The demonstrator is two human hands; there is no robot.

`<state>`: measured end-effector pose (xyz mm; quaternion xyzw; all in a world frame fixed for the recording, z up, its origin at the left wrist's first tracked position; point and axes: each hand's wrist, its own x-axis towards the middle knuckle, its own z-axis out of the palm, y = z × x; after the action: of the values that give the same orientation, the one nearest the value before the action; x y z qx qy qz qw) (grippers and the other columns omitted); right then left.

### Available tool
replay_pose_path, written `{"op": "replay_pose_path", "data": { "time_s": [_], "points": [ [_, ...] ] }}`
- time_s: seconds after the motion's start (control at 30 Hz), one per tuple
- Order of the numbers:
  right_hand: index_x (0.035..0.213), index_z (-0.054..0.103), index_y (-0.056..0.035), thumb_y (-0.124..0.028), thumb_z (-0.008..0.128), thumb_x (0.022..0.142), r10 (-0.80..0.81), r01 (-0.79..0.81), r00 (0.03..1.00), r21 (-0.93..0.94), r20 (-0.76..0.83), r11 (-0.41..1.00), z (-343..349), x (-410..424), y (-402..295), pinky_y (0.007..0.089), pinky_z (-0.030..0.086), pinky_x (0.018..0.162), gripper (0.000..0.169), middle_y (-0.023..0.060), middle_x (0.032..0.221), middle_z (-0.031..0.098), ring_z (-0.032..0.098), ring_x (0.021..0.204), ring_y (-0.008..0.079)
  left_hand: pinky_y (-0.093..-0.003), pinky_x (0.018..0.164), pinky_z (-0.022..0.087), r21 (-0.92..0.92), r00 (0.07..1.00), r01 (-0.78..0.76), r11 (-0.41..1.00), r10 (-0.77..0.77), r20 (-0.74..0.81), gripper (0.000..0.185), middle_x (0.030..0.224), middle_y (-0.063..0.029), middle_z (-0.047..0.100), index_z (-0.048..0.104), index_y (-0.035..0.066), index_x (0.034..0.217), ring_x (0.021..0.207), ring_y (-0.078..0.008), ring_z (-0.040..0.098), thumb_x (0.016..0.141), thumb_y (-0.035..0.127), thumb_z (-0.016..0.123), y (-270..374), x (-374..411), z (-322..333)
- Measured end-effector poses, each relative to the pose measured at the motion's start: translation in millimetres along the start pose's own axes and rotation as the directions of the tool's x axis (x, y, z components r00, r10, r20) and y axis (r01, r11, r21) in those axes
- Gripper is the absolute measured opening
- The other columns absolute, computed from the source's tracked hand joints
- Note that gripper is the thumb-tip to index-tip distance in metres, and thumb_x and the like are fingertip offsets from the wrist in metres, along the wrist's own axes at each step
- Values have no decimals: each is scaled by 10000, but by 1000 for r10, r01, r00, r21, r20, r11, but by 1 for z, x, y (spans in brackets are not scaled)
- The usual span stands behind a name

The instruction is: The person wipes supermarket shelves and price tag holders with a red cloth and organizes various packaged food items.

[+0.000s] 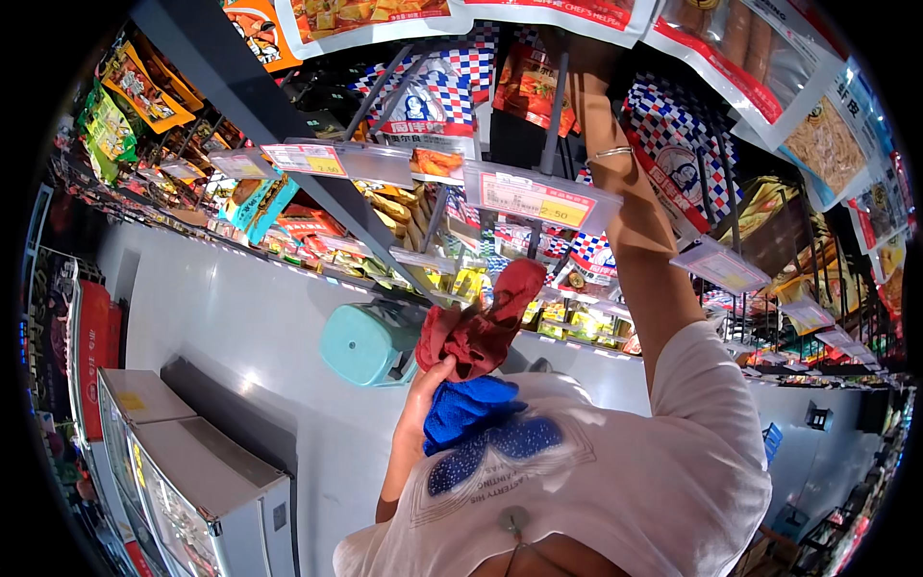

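Note:
My left hand (435, 381) is closed around a bunched red cloth (476, 335), with a blue cloth (469, 411) hanging just below it, in front of my white shirt. My right arm, with a bracelet at the wrist, stretches up into the shelf rack. My right hand (577, 54) is in shadow among the hanging packets, and its fingers cannot be made out. Left of its wrist hangs a red food packet (530, 86). Blue-and-white checkered packets hang on both sides, such as a checkered packet (670, 159) at right. Below is a price tag (537, 202) on a metal hook.
A dark shelf post (238, 79) slants across the rack at left. On the floor stands a turquoise plastic stool (353, 345). Freezer cabinets (209, 461) stand at lower left. Large food packets (375, 21) hang along the top, near my right arm.

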<state>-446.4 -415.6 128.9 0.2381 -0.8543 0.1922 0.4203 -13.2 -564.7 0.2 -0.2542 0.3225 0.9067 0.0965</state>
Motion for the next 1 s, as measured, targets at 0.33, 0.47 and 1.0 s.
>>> {"op": "replay_pose_path", "data": {
  "time_s": [0.33,0.47,1.0],
  "points": [
    [751,615,-75,-347,724,727,-42,35,993,-64,-108,997,-9,1,-11,409,373,649,294,142,718,574,538,656,318,-327,968,387,61,998,-55,997,53,38,548,1268,-106,503,386,15,1343,1136,-212,504,864,199,579,9,9,17],
    [744,614,-75,-355,728,723,-79,68,983,-72,-167,995,-15,-7,-26,406,368,637,303,140,717,572,536,653,312,-328,978,380,38,996,-73,997,71,48,564,1282,-106,493,362,4,1356,1143,-214,501,866,190,571,3,12,8],
    [843,640,-53,-450,753,675,-128,104,937,-89,-324,991,-59,-62,-51,414,375,731,446,99,822,570,538,802,266,-330,1060,265,153,992,-62,986,44,121,619,1335,-98,450,342,2,1374,1237,-209,413,850,220,589,-6,35,5]
  ]
}}
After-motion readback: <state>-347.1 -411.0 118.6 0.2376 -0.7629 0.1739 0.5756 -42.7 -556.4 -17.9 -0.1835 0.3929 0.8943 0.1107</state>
